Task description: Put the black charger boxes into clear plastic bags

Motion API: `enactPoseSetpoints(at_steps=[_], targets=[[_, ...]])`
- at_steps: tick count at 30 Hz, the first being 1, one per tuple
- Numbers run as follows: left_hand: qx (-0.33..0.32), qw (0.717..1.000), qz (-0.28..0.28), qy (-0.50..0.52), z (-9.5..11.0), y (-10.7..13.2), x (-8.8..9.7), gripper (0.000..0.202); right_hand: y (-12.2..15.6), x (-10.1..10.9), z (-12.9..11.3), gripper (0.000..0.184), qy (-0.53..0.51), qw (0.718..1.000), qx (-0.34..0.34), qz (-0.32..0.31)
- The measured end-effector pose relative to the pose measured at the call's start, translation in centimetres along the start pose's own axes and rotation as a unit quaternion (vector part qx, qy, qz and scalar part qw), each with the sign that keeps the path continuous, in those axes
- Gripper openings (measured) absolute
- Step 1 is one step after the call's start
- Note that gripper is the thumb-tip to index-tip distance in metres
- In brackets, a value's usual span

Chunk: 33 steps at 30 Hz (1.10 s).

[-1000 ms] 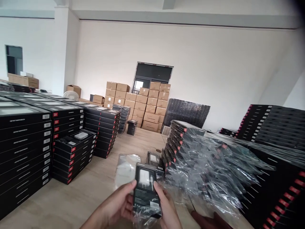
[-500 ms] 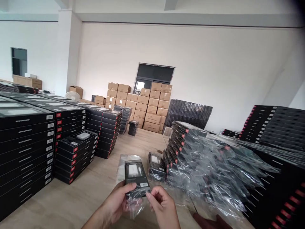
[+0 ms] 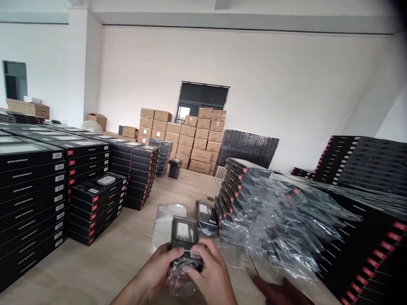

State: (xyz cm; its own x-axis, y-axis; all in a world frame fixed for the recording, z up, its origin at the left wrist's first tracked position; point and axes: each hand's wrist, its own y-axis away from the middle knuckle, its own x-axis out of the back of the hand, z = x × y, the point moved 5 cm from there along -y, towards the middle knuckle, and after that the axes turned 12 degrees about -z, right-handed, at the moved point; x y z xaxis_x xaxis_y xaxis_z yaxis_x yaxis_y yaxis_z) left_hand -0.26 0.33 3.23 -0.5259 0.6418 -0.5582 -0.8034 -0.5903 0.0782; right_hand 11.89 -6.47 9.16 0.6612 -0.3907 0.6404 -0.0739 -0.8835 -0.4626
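Observation:
A small black product box [image 3: 185, 233], showing a white charger on its face, is gripped between my two hands low in the middle of the view. My left hand [image 3: 159, 264] closes round its left side, thumb on top. On the near right corner, my right hand [image 3: 211, 264] is closed with its fingers pressed on the box and its plastic. Clear crinkled film [image 3: 181, 281] bunches at the near end. Just beyond lie flat clear plastic bags [image 3: 162, 220] on the table. Another film-wrapped black box [image 3: 206, 217] rests close by on the right.
Tall stacks of black boxes [image 3: 32, 190] stand left, with a shorter stack [image 3: 97, 207] beside them. Film-wrapped boxes [image 3: 241, 190] pile up on the right, loose plastic sticking out. Brown cartons [image 3: 184, 140] rise at the back. A dark reddish shape [image 3: 280, 292] shows at lower right.
My right hand has moved from the near corner's film onto the box itself, fingers over its right side. The box has shifted slightly right and tipped; the whole view has drifted slightly.

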Motion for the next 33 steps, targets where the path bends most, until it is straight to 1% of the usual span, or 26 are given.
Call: enactPoseSetpoints(at_steps=[1,2,4,5,7,10,11,12,13,14,15,16,17,18,20,22,23,24,25,26,28,29,30,31,32,33], targets=[[0.012,1.0,0.003,-0.007,-0.4,0.0,-0.1,0.042,0.1,-0.1,-0.6,0.015,0.032,0.999,0.028,-0.025],[0.02,1.0,0.01,-0.008,-0.6,-0.1,-0.1,0.041,0.2,-0.1,-1.1,0.01,0.057,0.996,0.054,-0.044],[0.018,1.0,0.024,0.006,-0.7,-0.4,0.3,0.039,0.5,0.4,-1.8,0.013,0.074,0.992,0.088,-0.054],[0.01,0.999,0.034,0.021,-0.5,-0.5,0.6,0.038,0.6,0.8,-1.9,0.014,0.069,0.992,0.095,-0.044],[-0.015,0.997,0.06,0.056,0.0,-0.7,1.4,0.036,0.9,2.0,-1.8,0.015,0.047,0.994,0.095,0.004],[-0.042,0.991,0.093,0.088,0.8,-0.6,2.4,0.035,1.2,3.3,-0.8,0.015,0.026,0.991,0.066,0.11],[-0.043,0.991,0.095,0.09,0.9,-0.6,2.5,0.035,1.1,3.3,-0.4,0.024,0.021,0.99,0.049,0.128],[-0.04,0.992,0.087,0.088,0.9,-0.6,2.4,0.036,1.0,3.0,0.0,0.038,0.014,0.991,0.03,0.127],[-0.034,0.993,0.074,0.082,0.8,-0.5,2.1,0.037,0.9,2.6,0.3,0.051,0.003,0.994,0.014,0.107],[-0.029,0.995,0.06,0.077,0.6,-0.5,1.8,0.038,0.7,2.0,0.5,0.056,-0.009,0.997,0.005,0.079],[-0.026,0.996,0.045,0.073,0.5,-0.6,1.4,0.039,0.6,1.5,0.5,0.052,-0.02,0.998,0.003,0.052],[-0.026,0.996,0.036,0.074,0.4,-0.6,1.1,0.038,0.5,1.3,0.4,0.039,-0.026,0.999,0.006,0.037],[-0.032,0.996,0.032,0.079,0.3,-0.6,0.9,0.037,0.6,1.3,0.1,0.025,-0.027,0.999,0.013,0.036],[-0.041,0.995,0.036,0.088,0.4,-0.6,0.9,0.035,0.7,1.6,-0.2,0.017,-0.026,0.998,0.02,0.044],[-0.071,0.99,0.053,0.108,1.0,-0.6,1.3,0.033,1.0,2.3,-0.7,0.013,-0.029,0.997,0.035,0.057],[-0.104,0.985,0.071,0.114,1.9,-0.4,2.1,0.035,1.0,2.9,-0.6,0.009,-0.062,0.997,0.035,0.041],[-0.118,0.984,0.079,0.109,2.4,-0.3,2.5,0.037,0.9,3.0,-0.2,0.009,-0.095,0.995,0.017,0.032],[-0.128,0.983,0.085,0.098,2.8,-0.1,2.8,0.039,0.7,3.0,0.6,0.013,-0.141,0.989,-0.016,0.032],[-0.135,0.984,0.085,0.082,3.1,0.0,2.9,0.042,0.6,2.8,1.6,0.022,-0.201,0.977,-0.064,0.042],[-0.14,0.985,0.076,0.064,3.2,0.1,2.8,0.045,0.6,2.4,2.8,0.033,-0.27,0.954,-0.12,0.058],[-0.133,0.99,0.031,0.025,2.9,0.1,2.0,0.051,0.7,0.9,4.5,0.056,-0.407,0.883,-0.222,0.074],[-0.123,0.992,0.001,0.008,2.5,0.0,1.3,0.054,0.7,0.0,4.8,0.062,-0.464,0.847,-0.25,0.062],[-0.112,0.993,-0.03,-0.01,2.0,-0.1,0.6,0.058,0.7,-0.9,4.7,0.063,-0.507,0.821,-0.26,0.04],[-0.105,0.992,-0.058,-0.028,1.5,-0.2,-0.1,0.061,0.6,-1.4,4.3,0.059,-0.531,0.807,-0.259,0.019],[-0.105,0.99,-0.083,-0.047,1.0,-0.3,-0.6,0.064,0.6,-1.7,3.8,0.054,-0.541,0.803,-0.251,0.006],[-0.112,0.986,-0.101,-0.066,0.7,-0.3,-1.1,0.066,0.6,-1.7,3.3,0.048,-0.541,0.805,-0.243,0.008]])
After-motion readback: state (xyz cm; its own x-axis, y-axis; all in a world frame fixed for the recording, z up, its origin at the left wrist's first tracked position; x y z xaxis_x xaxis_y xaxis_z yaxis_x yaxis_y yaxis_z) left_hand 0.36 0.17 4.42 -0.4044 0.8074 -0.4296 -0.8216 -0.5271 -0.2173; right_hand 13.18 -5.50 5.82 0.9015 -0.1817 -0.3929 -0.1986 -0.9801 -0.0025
